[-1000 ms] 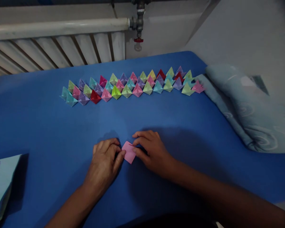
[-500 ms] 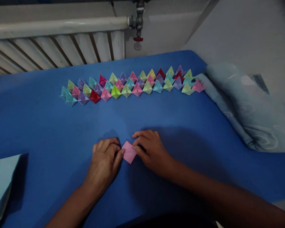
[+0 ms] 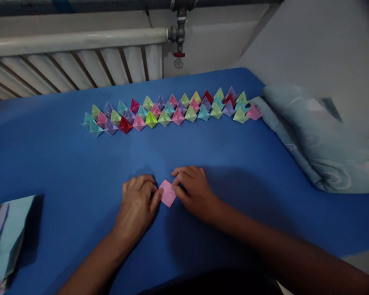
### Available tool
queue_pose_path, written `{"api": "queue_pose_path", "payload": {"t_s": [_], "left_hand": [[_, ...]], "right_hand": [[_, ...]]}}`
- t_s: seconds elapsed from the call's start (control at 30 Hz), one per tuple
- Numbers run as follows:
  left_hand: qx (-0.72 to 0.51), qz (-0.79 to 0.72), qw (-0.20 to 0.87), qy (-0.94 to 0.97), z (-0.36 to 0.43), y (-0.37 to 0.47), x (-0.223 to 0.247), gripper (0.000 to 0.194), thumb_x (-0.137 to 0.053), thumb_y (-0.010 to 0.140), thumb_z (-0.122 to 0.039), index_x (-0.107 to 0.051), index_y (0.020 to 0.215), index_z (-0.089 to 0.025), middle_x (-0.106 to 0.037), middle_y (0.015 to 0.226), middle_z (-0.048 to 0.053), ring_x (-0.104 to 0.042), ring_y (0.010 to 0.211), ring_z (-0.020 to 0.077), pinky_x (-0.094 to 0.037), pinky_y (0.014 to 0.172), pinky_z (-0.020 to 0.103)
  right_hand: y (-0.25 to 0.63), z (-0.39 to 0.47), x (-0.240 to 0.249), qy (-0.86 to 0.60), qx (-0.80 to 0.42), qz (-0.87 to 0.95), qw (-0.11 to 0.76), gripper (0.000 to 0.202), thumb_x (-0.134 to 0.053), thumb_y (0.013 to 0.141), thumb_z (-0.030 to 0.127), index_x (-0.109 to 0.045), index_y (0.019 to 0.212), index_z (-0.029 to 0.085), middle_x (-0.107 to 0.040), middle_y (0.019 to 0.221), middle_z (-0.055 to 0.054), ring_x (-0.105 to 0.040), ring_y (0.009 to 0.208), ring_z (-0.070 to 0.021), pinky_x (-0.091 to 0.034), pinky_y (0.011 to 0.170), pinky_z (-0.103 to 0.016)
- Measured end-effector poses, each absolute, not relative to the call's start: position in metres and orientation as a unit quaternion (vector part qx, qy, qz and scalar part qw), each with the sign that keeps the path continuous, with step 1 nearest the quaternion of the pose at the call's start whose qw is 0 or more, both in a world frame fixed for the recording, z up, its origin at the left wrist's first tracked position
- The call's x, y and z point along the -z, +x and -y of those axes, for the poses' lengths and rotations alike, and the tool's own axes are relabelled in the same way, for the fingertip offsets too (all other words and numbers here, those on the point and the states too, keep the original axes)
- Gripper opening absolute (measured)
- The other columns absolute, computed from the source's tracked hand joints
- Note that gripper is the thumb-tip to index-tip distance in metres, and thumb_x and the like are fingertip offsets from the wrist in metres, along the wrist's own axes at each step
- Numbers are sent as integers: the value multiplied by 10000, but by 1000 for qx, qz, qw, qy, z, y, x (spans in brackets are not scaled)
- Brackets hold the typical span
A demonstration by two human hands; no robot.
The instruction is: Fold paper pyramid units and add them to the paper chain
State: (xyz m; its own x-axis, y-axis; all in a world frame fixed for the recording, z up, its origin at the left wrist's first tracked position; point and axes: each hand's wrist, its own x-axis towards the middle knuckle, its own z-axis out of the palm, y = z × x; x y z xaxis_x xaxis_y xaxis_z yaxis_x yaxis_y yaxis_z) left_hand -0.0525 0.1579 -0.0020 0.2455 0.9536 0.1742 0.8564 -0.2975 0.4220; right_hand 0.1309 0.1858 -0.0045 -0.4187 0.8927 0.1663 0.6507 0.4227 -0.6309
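Observation:
A small folded square of pink paper point(image 3: 168, 194) lies cornerwise between my hands, low over the blue surface. My left hand point(image 3: 139, 196) pinches its left corner between thumb and curled fingers. At the right corner, my right hand point(image 3: 193, 189) holds the paper with thumb and forefinger, its other fingers bent above. Beyond both hands stand rows of folded paper boats point(image 3: 164, 118) in pink, green, blue, purple, red and yellow.
Several sheets of coloured paper point(image 3: 20, 213) lie at the lower left of the blue surface point(image 3: 80, 164). A folded pale teal blanket point(image 3: 322, 135) sits on the right. Behind the far edge are a white radiator point(image 3: 80, 43) and a pipe with a red valve point(image 3: 178, 54).
The view has shifted slightly, showing more of the paper sheets at the left. Both hands keep hold of the pink paper, whose upper edges now look flatter and closer together.

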Motion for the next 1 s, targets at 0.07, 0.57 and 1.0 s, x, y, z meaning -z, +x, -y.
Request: {"api": "queue_pose_path", "payload": {"t_s": [0.07, 0.57, 1.0], "left_hand": [[-190, -583, 117, 782, -158, -53, 2, 182, -528, 906, -284, -600, 778, -178, -655, 987, 77, -574, 908, 241, -397, 786, 410], [-190, -446, -44, 874, -144, -59, 6, 255, -469, 925, -127, -668, 1049, -228, -684, 1010, 67, -572, 906, 198, -404, 795, 375], [-140, -477, -102, 862, -114, -57, 7, 353, -456, 869, -21, -637, 1151, -134, -695, 1147, 124, -624, 972, 277, -410, 866, 471]], "right_hand": [[131, -186, 4, -478, -241, 811, 234, 140, -505, 876, 153, -613, 797, 193, -673, 1034, -48, -554, 978, -197, -331, 844, -359], [134, -186, 10, -445, -202, 844, 221, 187, -534, 894, 165, -696, 918, 255, -665, 1020, -13, -515, 924, -175, -298, 812, -349], [142, -175, 2, -489, -153, 831, 214, 130, -575, 893, 268, -658, 992, 245, -651, 1156, -29, -518, 1057, -237, -313, 857, -413]]}}
